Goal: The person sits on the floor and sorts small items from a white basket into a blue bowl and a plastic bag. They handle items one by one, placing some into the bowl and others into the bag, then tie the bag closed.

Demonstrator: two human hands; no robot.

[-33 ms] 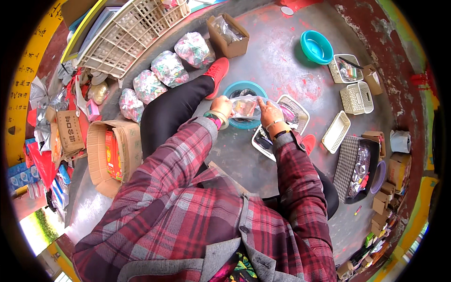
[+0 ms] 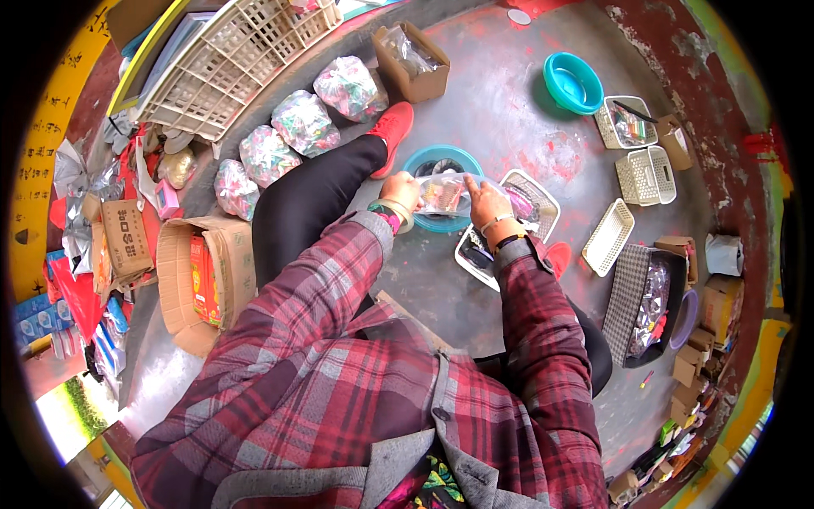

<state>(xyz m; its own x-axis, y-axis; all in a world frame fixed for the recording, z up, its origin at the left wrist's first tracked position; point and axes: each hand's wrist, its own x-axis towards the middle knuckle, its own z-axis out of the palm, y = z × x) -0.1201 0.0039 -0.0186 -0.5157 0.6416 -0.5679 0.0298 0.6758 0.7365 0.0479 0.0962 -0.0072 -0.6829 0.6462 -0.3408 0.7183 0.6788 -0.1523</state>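
Bags [image 2: 306,125], plump and colourful, sit left of our grip | our left hand [image 2: 402,192] is closed on one end of a clear packet [image 2: 443,196] | that packet stretches between our hands, right over a blue basin [image 2: 436,225] | our right hand [image 2: 489,202] pinches the other end | white basket [image 2: 554,215] just right of us

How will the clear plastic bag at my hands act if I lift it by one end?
The clear plastic bag will probably sag, since its see-through film looks thin. Its glossy shine suggests it may feel slippery. It also looks fairly flat, so it's likely light.
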